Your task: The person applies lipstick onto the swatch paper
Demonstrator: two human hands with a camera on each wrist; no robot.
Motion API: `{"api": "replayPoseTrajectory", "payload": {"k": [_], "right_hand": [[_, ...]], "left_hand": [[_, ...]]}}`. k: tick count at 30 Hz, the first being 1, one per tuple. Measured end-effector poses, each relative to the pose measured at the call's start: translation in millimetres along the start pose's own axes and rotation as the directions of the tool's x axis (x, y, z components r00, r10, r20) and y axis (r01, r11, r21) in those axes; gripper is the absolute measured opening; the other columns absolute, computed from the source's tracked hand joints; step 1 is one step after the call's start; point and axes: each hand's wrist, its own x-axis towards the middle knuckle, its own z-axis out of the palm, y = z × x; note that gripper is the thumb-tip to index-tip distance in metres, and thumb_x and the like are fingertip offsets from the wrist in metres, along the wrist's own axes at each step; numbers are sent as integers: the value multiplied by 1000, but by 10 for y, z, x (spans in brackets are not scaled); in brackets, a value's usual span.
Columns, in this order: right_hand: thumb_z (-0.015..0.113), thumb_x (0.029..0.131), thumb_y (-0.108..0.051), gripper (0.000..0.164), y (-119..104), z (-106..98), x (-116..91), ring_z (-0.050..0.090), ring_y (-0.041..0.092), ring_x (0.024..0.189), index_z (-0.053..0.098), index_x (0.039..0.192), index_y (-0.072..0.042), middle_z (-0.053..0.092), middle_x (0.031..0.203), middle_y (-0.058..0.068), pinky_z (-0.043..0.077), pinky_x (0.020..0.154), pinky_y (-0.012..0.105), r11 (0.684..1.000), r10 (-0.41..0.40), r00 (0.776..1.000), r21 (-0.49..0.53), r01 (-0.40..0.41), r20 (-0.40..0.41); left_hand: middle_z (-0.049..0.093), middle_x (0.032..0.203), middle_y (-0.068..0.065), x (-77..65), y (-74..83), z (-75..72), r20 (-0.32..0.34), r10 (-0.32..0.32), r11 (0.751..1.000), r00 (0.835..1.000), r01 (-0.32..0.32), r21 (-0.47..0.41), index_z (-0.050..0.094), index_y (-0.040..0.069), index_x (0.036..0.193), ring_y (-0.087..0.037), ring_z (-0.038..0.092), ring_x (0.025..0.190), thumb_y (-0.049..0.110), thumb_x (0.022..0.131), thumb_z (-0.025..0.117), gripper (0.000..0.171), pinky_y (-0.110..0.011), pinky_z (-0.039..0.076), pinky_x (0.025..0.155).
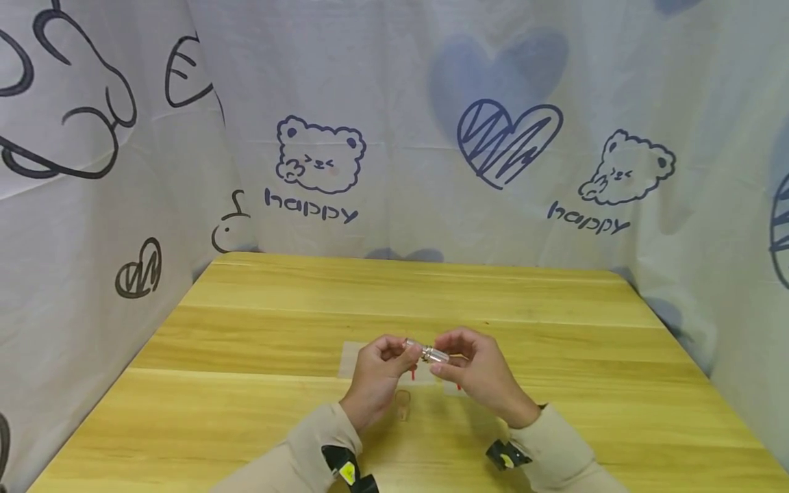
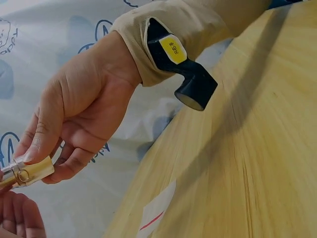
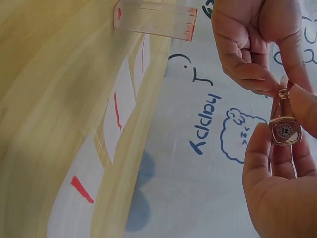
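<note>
A small lipstick tube [image 1: 435, 355] with clear ends and a gold band is held between both hands above the table. My left hand [image 1: 377, 376] pinches its far-left end, with the thumb over it. The fingers of my right hand [image 1: 483, 373] curl round the other end. In the left wrist view the gold band on the tube [image 2: 22, 174] shows under the left thumb. From the right wrist, the squarish end of the tube [image 3: 286, 131] shows a round dark label, framed by fingertips.
A clear plastic piece [image 1: 403, 405] lies on the wooden table [image 1: 246, 411] near the left wrist. White paper strips [image 3: 119, 106] with red lines lie flat under the hands. Pale curtains [image 1: 394, 82] with drawings stand behind and at the sides.
</note>
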Motion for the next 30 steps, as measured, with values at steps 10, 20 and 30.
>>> {"api": "replayPoseTrajectory", "payload": {"k": [10,20,30], "right_hand": [[71,88,-4,25,13,-96,-27,64,27,96,63,109,5,64,104,15,55,73,27,994,-12,999,-110,17,42],[69,91,-14,24,60,-236,-94,64,26,88,64,110,0,66,99,11,53,69,31,985,42,998,-172,-34,40],[68,92,-14,25,160,-319,-175,63,24,85,63,109,3,66,98,12,54,72,32,983,44,997,-180,-33,60]], "left_hand": [[61,99,-8,-16,-6,-106,118,-41,994,992,29,101,52,-10,120,-14,59,86,14,93,67,40,-27,52,80],[55,126,-18,-48,12,-352,211,-68,906,975,-28,422,45,-1,136,-27,58,109,28,88,73,63,-37,50,89],[52,128,-16,-130,-31,-512,289,-157,794,944,-53,606,42,-2,139,-28,54,111,21,79,82,76,-42,48,93]]}}
